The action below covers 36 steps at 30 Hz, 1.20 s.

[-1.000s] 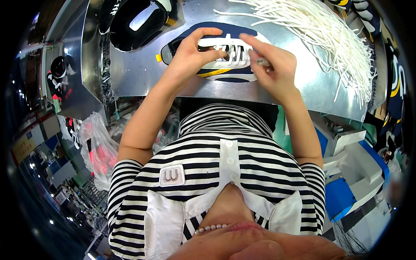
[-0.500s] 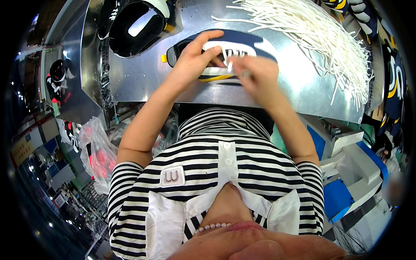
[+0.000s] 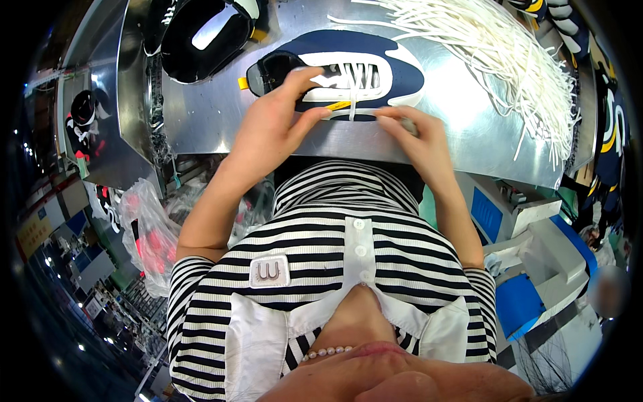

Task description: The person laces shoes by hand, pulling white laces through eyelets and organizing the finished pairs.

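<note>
A navy, white and black shoe upper [image 3: 402, 75] with a yellow heel tab lies sideways on the metal table, toe to the right. White lace [image 3: 353, 100] crosses several times over its front part; one end hangs over the near side. My left hand [image 3: 274, 124] is at the collar, thumb and index finger spread, index over the opening and thumb against the near side. My right hand [image 3: 416, 132] is by the near edge of the toe, thumb and index fingertips close together. Something greyish shows between its fingers, too small to make out.
A large heap of white laces [image 3: 489, 67] covers the right of the metal table [image 3: 207, 127]. Another black shoe upper [image 3: 181, 50] stands at the far left. More uppers [image 3: 609, 127] hang beyond the right edge. A clear plastic bag [image 3: 151, 234] is below the table's left side.
My hands have drawn apart and off the lacing, uncovering the crossed lace and its hanging end. My right hand has moved slightly down, and the shoe upper shows slightly farther left.
</note>
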### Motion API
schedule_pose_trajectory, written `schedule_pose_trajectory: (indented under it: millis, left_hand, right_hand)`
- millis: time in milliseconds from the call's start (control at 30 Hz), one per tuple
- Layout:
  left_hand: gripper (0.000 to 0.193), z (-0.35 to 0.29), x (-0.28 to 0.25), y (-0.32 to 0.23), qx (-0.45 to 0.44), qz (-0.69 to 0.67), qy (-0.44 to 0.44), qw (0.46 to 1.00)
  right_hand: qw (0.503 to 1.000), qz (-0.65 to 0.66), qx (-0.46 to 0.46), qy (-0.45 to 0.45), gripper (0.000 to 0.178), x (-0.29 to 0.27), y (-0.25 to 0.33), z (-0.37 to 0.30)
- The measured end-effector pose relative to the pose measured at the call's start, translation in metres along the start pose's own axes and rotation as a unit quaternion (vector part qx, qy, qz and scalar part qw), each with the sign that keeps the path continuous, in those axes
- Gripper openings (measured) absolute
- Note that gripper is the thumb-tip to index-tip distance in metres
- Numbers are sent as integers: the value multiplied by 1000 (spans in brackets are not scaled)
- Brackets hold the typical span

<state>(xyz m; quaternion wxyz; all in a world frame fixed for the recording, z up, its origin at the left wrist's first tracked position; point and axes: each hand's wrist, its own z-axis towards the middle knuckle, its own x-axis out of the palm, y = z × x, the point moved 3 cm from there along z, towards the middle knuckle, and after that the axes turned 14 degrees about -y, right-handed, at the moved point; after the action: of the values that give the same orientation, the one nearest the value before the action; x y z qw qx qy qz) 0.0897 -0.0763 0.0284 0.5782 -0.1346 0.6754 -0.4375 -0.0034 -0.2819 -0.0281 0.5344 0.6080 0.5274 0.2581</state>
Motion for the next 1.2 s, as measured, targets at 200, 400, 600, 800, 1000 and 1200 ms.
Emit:
schedule_pose_trajectory:
  millis: [200,400,600,800,1000,1200]
  left_hand:
    - [26,1,12,7,44,60,-24,997]
    - [26,5,16,10,142,4,-77,987]
    - [27,7,29,9,122,61,-117,984]
    - [26,6,29,12,97,72,-114,986]
    - [25,7,29,12,79,60,-84,991]
    - [25,2,33,14,210,51,-70,974]
  right_hand:
    - [994,56,-74,-60,15,45,-2,13]
    - [980,152,-108,-74,14,44,19,23]
    - [981,115,-129,-84,23,46,12,26]
    - [993,32,-117,-10,17,29,9,-6]
    - [994,18,-104,7,14,29,10,1]
    - [990,-54,-118,-48,12,46,12,10]
